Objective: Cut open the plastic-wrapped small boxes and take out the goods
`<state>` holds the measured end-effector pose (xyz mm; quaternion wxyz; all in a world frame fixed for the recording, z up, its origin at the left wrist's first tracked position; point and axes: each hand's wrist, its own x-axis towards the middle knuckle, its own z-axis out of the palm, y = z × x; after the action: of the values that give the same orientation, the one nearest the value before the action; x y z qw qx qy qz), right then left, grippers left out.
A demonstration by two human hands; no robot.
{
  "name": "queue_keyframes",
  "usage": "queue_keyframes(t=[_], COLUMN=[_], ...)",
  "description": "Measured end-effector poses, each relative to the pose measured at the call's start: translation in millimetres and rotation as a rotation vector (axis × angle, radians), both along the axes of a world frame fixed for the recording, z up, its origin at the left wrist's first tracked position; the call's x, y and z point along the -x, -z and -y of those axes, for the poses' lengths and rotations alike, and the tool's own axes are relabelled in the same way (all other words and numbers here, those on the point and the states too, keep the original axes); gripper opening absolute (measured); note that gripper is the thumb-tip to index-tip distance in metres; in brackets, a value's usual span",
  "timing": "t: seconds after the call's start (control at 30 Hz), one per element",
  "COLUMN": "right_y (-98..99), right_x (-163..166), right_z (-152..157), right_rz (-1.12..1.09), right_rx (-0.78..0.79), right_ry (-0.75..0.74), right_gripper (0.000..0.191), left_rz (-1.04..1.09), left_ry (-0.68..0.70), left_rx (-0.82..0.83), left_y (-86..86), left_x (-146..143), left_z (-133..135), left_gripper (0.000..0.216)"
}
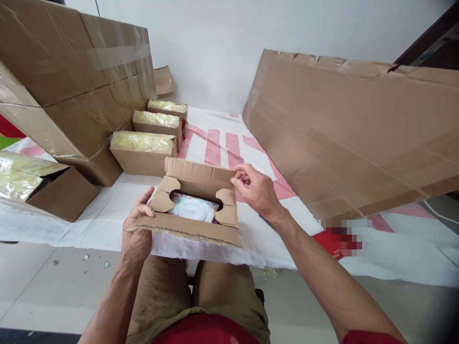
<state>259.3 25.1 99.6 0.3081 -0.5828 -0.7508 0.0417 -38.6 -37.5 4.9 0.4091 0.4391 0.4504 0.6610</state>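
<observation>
A small brown cardboard box (195, 228) rests at the near edge of the white and pink sheet, its flaps partly folded in. Through the gap in its top shows a white packet with a colourful print (193, 209). My left hand (136, 234) grips the box's near left corner, thumb on top of the flap. My right hand (254, 190) is at the far right corner, fingers curled against the upright back flap (201, 173).
Three small sealed boxes with yellowish tape (143, 152) line up at the back left beside large taped cartons (68, 86). A big flattened cardboard sheet (351, 134) leans at the right. An open box (43, 186) lies at the left. My knees are below the sheet's edge.
</observation>
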Motion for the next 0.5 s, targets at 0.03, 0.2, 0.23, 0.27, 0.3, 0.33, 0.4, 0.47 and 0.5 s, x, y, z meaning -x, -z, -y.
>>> queue_keyframes(t=[0.03,0.2,0.23,0.27,0.3,0.33,0.4,0.47,0.5], right_y=[-1.7,-11.0,-13.4,-15.7,-17.6,-18.8,-18.8,-16.7,-15.5], right_x=[3.0,20.7,25.5,30.9,36.4,42.0,51.6,57.0,57.6], right_z=[3.8,17.7,20.6,23.6,26.4,28.8,32.1,33.1,33.0], right_rz=[0.03,0.339,0.387,0.426,0.456,0.479,0.514,0.555,0.571], right_rx=[-0.008,0.185,0.234,0.28,0.321,0.354,0.384,0.38,0.376], right_ry=[-0.027,-0.131,-0.13,-0.119,-0.103,-0.086,-0.053,-0.033,-0.03], right_gripper=[0.023,0.033,0.039,0.046,0.051,0.054,0.06,0.061,0.059], left_rz=[-0.027,-0.147,-0.135,-0.109,-0.077,-0.046,-0.009,-0.012,-0.015], left_ry=[0.006,0.109,0.154,0.201,0.237,0.26,0.24,0.152,0.109], left_rx=[-0.006,0.041,0.067,0.089,0.104,0.112,0.111,0.1,0.098], left_y=[0.7,3.6,2.9,1.6,0.2,-1.2,-3.3,-3.6,-3.0], left_x=[4.2,32.9,38.0,41.6,43.6,43.5,38.2,29.2,24.9], left_z=[1.3,15.0,17.8,20.0,21.4,21.8,20.1,16.9,15.6], left_gripper=[0.057,0.046,0.048,0.052,0.055,0.057,0.052,0.041,0.034])
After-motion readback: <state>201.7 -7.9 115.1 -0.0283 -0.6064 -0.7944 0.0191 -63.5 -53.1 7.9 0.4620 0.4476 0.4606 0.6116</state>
